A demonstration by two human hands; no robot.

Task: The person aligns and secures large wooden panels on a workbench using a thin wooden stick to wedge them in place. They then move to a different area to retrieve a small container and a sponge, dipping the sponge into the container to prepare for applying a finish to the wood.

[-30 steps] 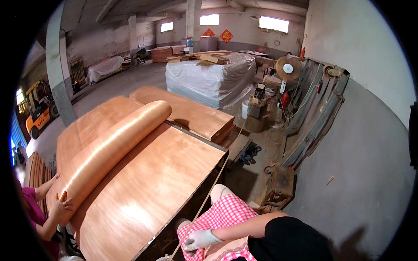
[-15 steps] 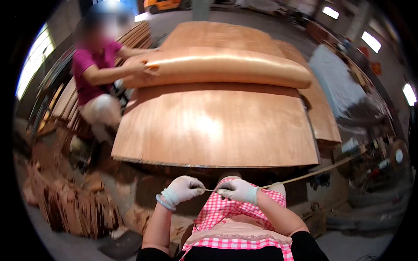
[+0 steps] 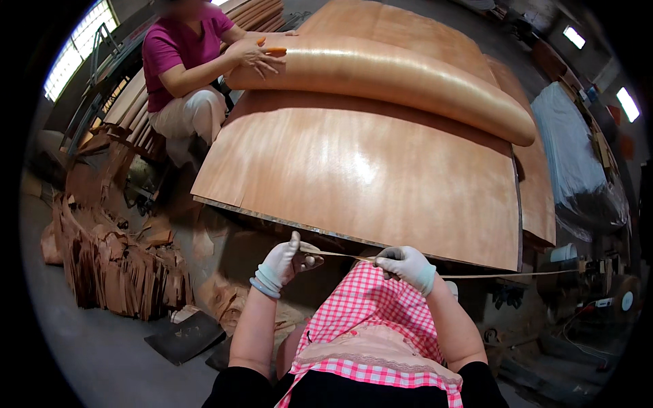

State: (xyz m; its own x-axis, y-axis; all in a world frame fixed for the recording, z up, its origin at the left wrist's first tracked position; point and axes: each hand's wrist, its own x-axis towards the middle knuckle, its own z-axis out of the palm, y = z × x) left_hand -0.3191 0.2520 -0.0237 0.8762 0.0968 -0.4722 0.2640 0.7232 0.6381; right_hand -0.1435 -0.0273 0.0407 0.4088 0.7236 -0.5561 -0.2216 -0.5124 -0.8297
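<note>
My left hand (image 3: 284, 264), in a pale glove, has its thumb raised while its fingers close on one end of a thin tan strip (image 3: 345, 256). A short way to the right, my right hand (image 3: 403, 266), gloved too, pinches the same strip. Beyond my right hand the strip runs on toward a machine (image 3: 605, 285) at the right. Both hands are just in front of the near edge of a large wood veneer sheet (image 3: 354, 170), which lies on a stack. A thick roll of veneer (image 3: 388, 75) rests across the sheet farther back.
At the far left a co-worker (image 3: 183, 47) in a purple top has one hand on the roll's end. Torn veneer scraps (image 3: 122, 258) are heaped on the floor at the left. Plastic-covered stock (image 3: 568, 143) stands at the right. My checked apron (image 3: 381, 306) covers my lap.
My view has turned and tilted. My hands have moved farther apart, with a longer piece of strip between them, and my left thumb has lifted. The co-worker's hand has shifted on the roll.
</note>
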